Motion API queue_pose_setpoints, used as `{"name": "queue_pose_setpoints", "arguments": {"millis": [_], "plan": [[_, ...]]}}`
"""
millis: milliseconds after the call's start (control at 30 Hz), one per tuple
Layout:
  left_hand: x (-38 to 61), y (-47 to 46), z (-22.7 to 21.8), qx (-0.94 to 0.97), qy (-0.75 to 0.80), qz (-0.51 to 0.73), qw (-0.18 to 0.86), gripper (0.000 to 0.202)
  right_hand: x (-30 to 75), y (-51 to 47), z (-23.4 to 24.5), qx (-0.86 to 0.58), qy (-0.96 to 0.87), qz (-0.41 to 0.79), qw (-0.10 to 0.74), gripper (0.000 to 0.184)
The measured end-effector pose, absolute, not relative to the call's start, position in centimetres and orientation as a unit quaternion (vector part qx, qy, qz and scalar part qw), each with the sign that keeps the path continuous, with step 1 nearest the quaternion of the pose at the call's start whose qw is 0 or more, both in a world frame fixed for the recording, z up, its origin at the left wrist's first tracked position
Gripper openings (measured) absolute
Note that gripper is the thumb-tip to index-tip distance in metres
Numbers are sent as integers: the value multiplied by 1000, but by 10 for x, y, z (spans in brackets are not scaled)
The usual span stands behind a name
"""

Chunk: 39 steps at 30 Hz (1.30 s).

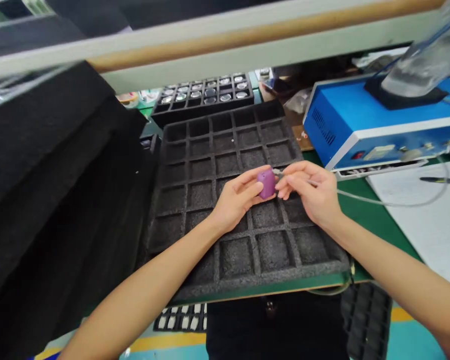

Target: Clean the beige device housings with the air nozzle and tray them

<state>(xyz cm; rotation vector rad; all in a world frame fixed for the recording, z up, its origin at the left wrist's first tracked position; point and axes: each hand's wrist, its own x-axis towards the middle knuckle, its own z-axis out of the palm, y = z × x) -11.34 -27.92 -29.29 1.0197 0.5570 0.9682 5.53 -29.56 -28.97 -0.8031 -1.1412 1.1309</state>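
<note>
My left hand (238,196) grips a small rounded purple object (266,183) between fingers and thumb, above the middle of a black foam tray (270,272) divided into square cells. My right hand (307,190) sits just beside that object, its fingertips pinched on a thin grey cable (378,202). The cable's small metal end (278,172) reaches the purple object's upper right side. The fingers hide the object's lower part. Both hands hover over the foam cells.
A blue electrical unit (360,125) with a clear vessel (423,60) on top stands at right. Behind the foam sits a black tray of round lens-like parts (202,95). Black foam sheets (60,175) are stacked at left; a white sheet (420,215) lies on green matting at right.
</note>
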Motion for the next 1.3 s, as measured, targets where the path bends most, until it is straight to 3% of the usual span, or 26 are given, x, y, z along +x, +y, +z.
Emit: {"name": "queue_pose_setpoints", "arguments": {"millis": [467,1300], "plan": [[-111,-279,-289,471,277,441,713,32,51,-302,-288,-396,-562,360,631,19],[-113,-278,-291,489,291,447,690,35,50,-305,-288,-396,-567,322,646,14]]}}
